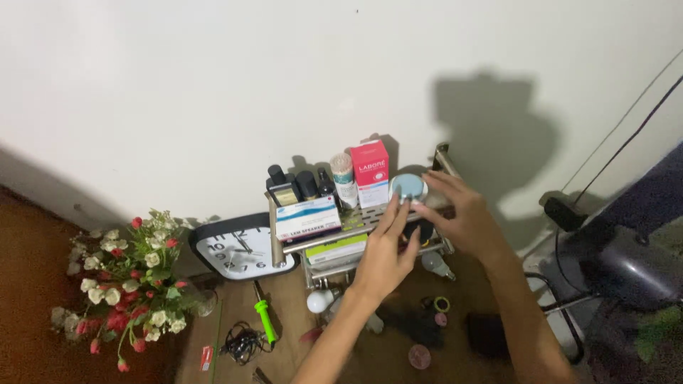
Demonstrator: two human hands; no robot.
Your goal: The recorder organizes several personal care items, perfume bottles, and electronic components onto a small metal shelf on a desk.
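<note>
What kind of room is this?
Probably a corner of a home, maybe a bedroom. A small metal shelf rack on the wooden floor holds bottles and boxes, a wall clock leans against the white wall, and a bunch of flowers sits nearby. Both hands reach for a round jar.

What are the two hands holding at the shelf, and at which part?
The round light-blue jar: the left hand touches its front edge with fingertips, the right hand its right side. A firm grip cannot be told.
</note>
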